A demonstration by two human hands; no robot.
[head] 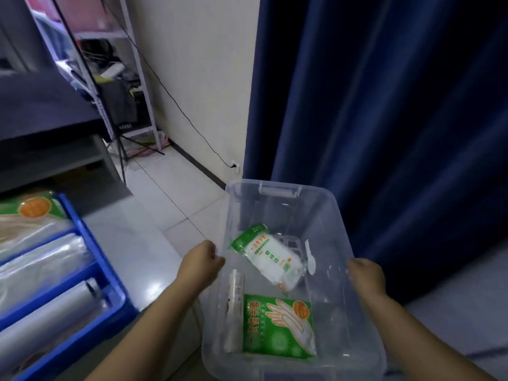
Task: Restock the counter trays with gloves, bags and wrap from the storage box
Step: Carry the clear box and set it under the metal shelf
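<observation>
I hold a clear plastic storage box (280,189) by its two long rims. My left hand (202,261) grips the left rim and my right hand (364,276) grips the right rim. Inside lie a green glove pack (277,328) near me, a white and green bag pack (270,255) farther in, a thin roll of wrap (235,306) along the left wall and a small white spoon (310,257). To the left, a blue tray (90,243) holds a glove pack (33,209), clear bags (41,259) and a wrap roll (57,309).
A dark blue curtain (398,105) hangs right behind the box. A white wall with a black cable (176,103) and a socket runs behind. A metal shelf rack (118,78) stands at the back left, and white floor tiles (176,188) lie below.
</observation>
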